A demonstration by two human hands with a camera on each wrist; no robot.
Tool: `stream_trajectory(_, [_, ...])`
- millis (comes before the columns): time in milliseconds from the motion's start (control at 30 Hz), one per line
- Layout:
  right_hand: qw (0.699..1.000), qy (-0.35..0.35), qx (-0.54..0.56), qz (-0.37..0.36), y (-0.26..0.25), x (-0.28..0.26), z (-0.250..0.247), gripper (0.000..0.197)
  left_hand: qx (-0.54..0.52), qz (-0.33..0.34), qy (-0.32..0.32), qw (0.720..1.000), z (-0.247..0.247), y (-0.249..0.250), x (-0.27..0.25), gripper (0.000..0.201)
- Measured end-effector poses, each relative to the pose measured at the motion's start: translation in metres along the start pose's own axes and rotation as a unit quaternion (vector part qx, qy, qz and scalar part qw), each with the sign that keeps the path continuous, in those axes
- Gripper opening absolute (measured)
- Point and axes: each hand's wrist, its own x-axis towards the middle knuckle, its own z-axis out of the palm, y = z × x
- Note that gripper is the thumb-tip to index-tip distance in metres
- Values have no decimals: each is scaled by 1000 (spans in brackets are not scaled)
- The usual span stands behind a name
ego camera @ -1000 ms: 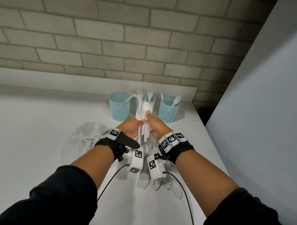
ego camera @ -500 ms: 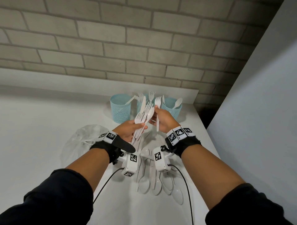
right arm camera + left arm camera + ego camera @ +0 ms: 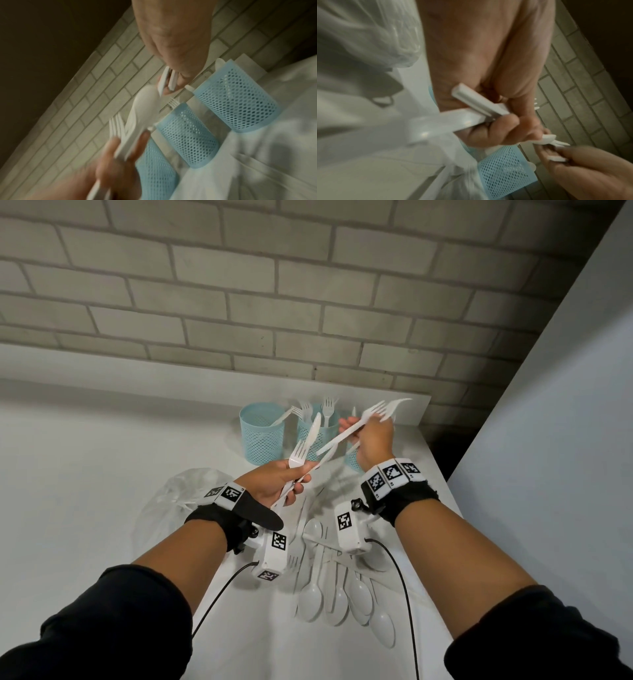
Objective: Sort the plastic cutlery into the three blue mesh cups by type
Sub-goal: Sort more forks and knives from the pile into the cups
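Observation:
My left hand grips a small bundle of white cutlery, with a fork and a knife sticking up. To its right and a little higher, my right hand pinches two white forks with the tines up and right and the handles slanting down-left. Three blue mesh cups stand behind: the left cup, the middle cup with forks in it, and the right cup, mostly hidden by my right hand. In the right wrist view my thumb and fingers hold the fork handles near the cups.
Several loose spoons and other cutlery lie on the white table under my wrists. A crumpled clear plastic bag sits to the left. A brick wall stands behind, and a grey panel lies beyond the table's right edge.
My right hand has pulled forks out of the bundle and lifted them up and right toward the cups. The left hand has dropped slightly left, keeping the remaining pieces.

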Motion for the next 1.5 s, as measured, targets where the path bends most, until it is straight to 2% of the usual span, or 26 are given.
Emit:
stream_trajectory(67, [998, 26, 42, -23, -13, 2, -5, 15, -5, 1, 16, 1000, -4, 0, 0, 26])
stream_trajectory(133, [999, 7, -20, -41, -21, 1, -9, 9, -7, 7, 32, 999, -6, 0, 1, 26])
stream_trajectory(200, [985, -82, -148, -37, -20, -5, -10, 13, 1, 13, 41, 999, -5, 1, 2, 25])
stream_trajectory(267, [944, -188, -270, -21, -15, -17, -8, 14, 11, 13, 47, 999, -1, 2, 4, 26])
stream_trajectory(333, [906, -260, -334, -14, -7, -27, -5, 10, 16, 14, 46, 999, 4, 2, 7, 26])
stream_trajectory(367, [896, -280, -345, -15, -3, -29, -3, 8, 17, 17, 43, 999, 6, 2, 8, 25])
stream_trajectory(433, [887, -295, -354, -19, 3, -31, -2, 7, 15, 25, 40, 999, 11, 4, 10, 20])
stream_trajectory(633, [875, -281, -393, -33, 9, -33, -1, 11, 23, 35, 48, 998, 14, 6, 13, 9])
stream_trajectory(767, [879, -264, -395, -48, 8, -28, -1, 12, 60, 45, 61, 995, 13, 6, 10, 19])
stream_trajectory(833, [896, -243, -370, -39, 7, -22, -1, 5, 60, 49, 62, 995, 13, 7, 9, 22])
stream_trajectory(1033, [941, -177, -289, -26, 6, -11, -2, 7, 14, 43, 63, 997, 17, 10, 10, 25])
stream_trajectory(1133, [962, -164, -219, 22, 7, -10, 0, 11, 16, 62, 65, 996, 19, 11, 13, 22])
stream_trajectory(1333, [960, -216, -113, 138, 6, -19, 4, 14, 32, 118, 84, 989, 27, 11, 18, 31])
stream_trajectory(1400, [965, -206, -79, 141, 2, -21, 8, 14, 17, 126, 98, 987, 30, 9, 19, 33])
stream_trajectory(1500, [982, -156, 6, 106, -2, -18, 13, 13, -54, 118, 107, 986, 35, 7, 18, 24])
